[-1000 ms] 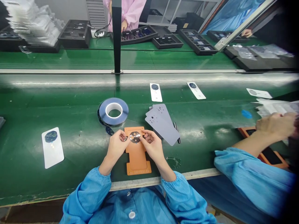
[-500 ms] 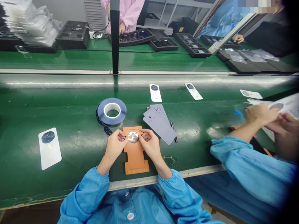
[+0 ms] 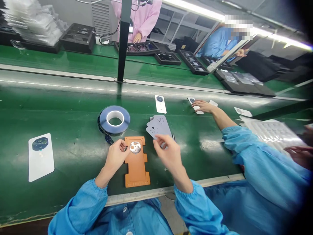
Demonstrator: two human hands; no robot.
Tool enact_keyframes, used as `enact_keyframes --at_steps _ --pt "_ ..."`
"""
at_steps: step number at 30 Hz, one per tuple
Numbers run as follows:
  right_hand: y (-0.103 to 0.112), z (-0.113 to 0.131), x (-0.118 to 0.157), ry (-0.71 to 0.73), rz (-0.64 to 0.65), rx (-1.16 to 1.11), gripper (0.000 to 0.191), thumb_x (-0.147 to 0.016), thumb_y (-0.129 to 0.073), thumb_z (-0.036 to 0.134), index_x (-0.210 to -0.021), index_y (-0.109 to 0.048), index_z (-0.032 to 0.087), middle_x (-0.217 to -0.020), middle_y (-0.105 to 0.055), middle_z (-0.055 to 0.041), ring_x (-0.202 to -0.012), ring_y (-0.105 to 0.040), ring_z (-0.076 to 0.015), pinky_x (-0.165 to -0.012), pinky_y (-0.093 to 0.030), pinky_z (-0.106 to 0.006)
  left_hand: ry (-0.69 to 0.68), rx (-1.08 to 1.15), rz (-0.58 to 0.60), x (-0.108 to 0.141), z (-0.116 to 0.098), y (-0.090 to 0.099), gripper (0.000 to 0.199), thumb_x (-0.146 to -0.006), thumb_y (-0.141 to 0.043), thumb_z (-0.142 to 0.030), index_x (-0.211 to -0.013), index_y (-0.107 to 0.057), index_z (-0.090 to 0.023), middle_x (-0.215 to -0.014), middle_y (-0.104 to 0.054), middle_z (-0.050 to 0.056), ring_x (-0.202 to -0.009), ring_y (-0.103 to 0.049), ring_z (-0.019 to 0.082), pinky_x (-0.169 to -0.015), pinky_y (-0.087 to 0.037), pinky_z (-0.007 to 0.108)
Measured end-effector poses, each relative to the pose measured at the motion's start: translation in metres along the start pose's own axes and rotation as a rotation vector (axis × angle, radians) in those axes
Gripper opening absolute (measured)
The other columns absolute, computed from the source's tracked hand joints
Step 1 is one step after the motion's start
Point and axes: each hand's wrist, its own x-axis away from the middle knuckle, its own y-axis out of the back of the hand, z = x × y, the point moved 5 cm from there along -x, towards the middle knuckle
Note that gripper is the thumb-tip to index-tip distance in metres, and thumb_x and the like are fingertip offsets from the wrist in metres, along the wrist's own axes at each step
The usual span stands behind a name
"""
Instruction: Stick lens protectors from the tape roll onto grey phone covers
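An orange fixture plate (image 3: 137, 168) with notched edges lies at the table's front. A round silvery piece with holes (image 3: 135, 147) rests on its upper part. My left hand (image 3: 118, 155) is closed in a pinch at the plate's left edge; a small dark bit shows at its fingertips, too small to name. Right of the plate, my right hand (image 3: 170, 150) has its fingers bent and apart, over the lower end of several grey phone-shaped sheets (image 3: 160, 122). Whether it touches them cannot be made out. A blue tape roll (image 3: 123, 122) lies behind my left hand.
A white phone back panel (image 3: 41, 164) lies at left, another (image 3: 160, 106) farther back. At right a co-worker's hand (image 3: 204, 106) touches a third panel (image 3: 199, 112). Black trays (image 3: 78, 37) and other people are behind the metal rail (image 3: 85, 75).
My right hand has moved off the round silvery piece, to the right toward the grey sheets. The left stays by the plate. The co-worker's hand has reached out to a white panel.
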Motion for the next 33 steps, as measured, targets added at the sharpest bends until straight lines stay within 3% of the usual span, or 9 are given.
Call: enact_keyframes --at_steps 3,7,11,14,19,24,29,33 --pt "0.021 -0.012 -0.042 -0.036 0.048 0.294 0.041 -0.083 -0.072 0.043 -0.116 -0.069 0.021 -0.102 -0.067 -0.009 -0.09 -0.065 -0.026 -0.076 -0.052 -0.038 -0.003 0.007 0.007 0.0 0.001 0.0 0.01 -0.074 -0.066 -0.025 -0.075 -0.057 -0.021 -0.071 -0.062 -0.002 -0.063 -0.058 0.014 -0.064 -0.044 0.027" --pt "0.018 -0.037 -0.079 -0.086 0.24 0.394 0.046 -0.08 -0.075 0.048 -0.114 -0.071 0.018 -0.103 -0.068 -0.0104 -0.092 -0.067 -0.0268 -0.078 -0.051 -0.036 -0.012 0.034 0.021 0.001 0.002 0.0 0.012 -0.077 -0.065 -0.027 -0.074 -0.055 -0.021 -0.07 -0.062 -0.002 -0.062 -0.058 0.015 -0.062 -0.044 0.027" --pt "0.015 -0.06 -0.091 -0.151 0.257 0.33 0.041 -0.08 -0.075 0.044 -0.111 -0.071 0.017 -0.094 -0.07 -0.0068 -0.085 -0.067 -0.0233 -0.074 -0.049 -0.033 -0.021 0.058 0.03 0.002 0.002 0.0 0.013 -0.079 -0.064 -0.029 -0.075 -0.055 -0.022 -0.071 -0.062 -0.001 -0.063 -0.059 0.015 -0.063 -0.044 0.028" --pt "0.018 -0.072 -0.097 -0.18 0.246 0.304 0.038 -0.076 -0.078 0.044 -0.101 -0.072 0.017 -0.102 -0.071 -0.0091 -0.086 -0.068 -0.0228 -0.076 -0.049 -0.032 -0.025 0.062 0.028 0.002 0.004 0.001 0.012 -0.079 -0.063 -0.03 -0.075 -0.055 -0.022 -0.072 -0.063 -0.001 -0.064 -0.059 0.015 -0.064 -0.045 0.028" --pt "0.029 -0.088 -0.109 -0.22 0.211 0.341 0.057 -0.072 -0.081 0.048 -0.116 -0.067 0.013 -0.107 -0.071 -0.0124 -0.092 -0.067 -0.0252 -0.079 -0.05 -0.034 -0.037 0.082 0.026 0.003 0.007 0.003 0.011 -0.079 -0.063 -0.028 -0.075 -0.055 -0.022 -0.07 -0.063 -0.002 -0.063 -0.06 0.015 -0.063 -0.045 0.027" --pt "0.029 -0.105 -0.121 -0.345 0.217 0.18 0.052 -0.059 -0.09 0.042 -0.098 -0.069 0.015 -0.093 -0.071 -0.0081 -0.081 -0.066 -0.0221 -0.072 -0.05 -0.032 -0.044 0.117 0.045 0.005 0.008 0.002 0.009 -0.08 -0.061 -0.028 -0.076 -0.056 -0.022 -0.071 -0.065 -0.002 -0.065 -0.063 0.015 -0.063 -0.046 0.026" --pt "0.042 -0.087 -0.123 -0.357 0.112 0.036 0.046 -0.059 -0.087 0.037 -0.094 -0.064 0.017 -0.091 -0.071 -0.0061 -0.077 -0.067 -0.02 -0.063 -0.052 -0.029 -0.034 0.146 0.048 0.006 0.009 0.003 0.012 -0.083 -0.059 -0.031 -0.076 -0.058 -0.021 -0.07 -0.067 -0.001 -0.064 -0.064 0.016 -0.063 -0.047 0.027" --pt "0.063 -0.038 -0.1 -0.281 0.049 -0.398 0.061 -0.067 -0.082 0.037 -0.121 -0.059 0.023 -0.094 -0.074 -0.0044 -0.078 -0.07 -0.0219 -0.064 -0.057 -0.031 -0.023 0.193 0.059 0.006 0.008 0.004 0.012 -0.084 -0.058 -0.031 -0.079 -0.06 -0.021 -0.072 -0.068 0.0 -0.067 -0.065 0.017 -0.064 -0.048 0.027"
